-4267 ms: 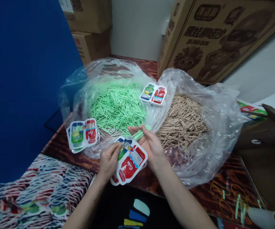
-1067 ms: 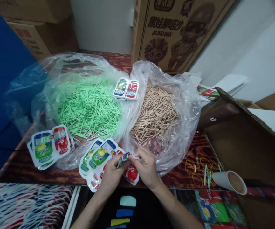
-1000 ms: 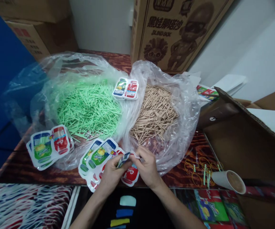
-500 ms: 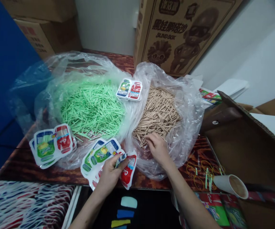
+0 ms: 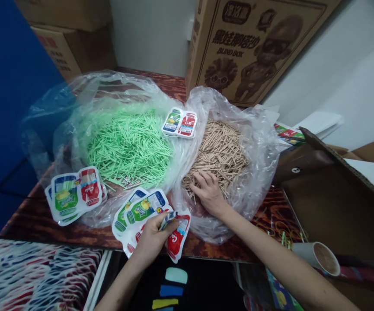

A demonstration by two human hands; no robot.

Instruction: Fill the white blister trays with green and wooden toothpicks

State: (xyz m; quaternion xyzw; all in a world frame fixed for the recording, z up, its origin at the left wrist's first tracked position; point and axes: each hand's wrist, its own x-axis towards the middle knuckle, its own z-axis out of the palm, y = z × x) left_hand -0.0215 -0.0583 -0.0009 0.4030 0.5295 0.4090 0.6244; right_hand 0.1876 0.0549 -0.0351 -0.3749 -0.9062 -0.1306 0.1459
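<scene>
My left hand [image 5: 156,233] is closed on a small printed packet [image 5: 167,220], held edge-up so its face is mostly hidden. Under and around that hand lie several white-edged packets with green and red soda-bottle prints [image 5: 146,207], overlapping at the table's front edge. My right hand [image 5: 209,192] rests with fingers apart on a heap of thin tan sticks [image 5: 222,147] in a clear plastic bag [image 5: 260,151]. No stick shows clearly between its fingers. Left of it, a second clear bag [image 5: 60,129] holds a heap of light green sticks [image 5: 131,147].
More printed packets [image 5: 65,194] are stacked at the left, and another stack [image 5: 179,123] sits between the bags. A paper cup [image 5: 306,255] lies tipped at the right near rubber bands [image 5: 280,233]. An open carton [image 5: 323,198] borders the right; a large carton [image 5: 238,52] stands behind.
My right hand has shifted slightly up onto the tan sticks, and its fingers have spread. My left hand keeps its hold on the packet. The whole view has moved a little.
</scene>
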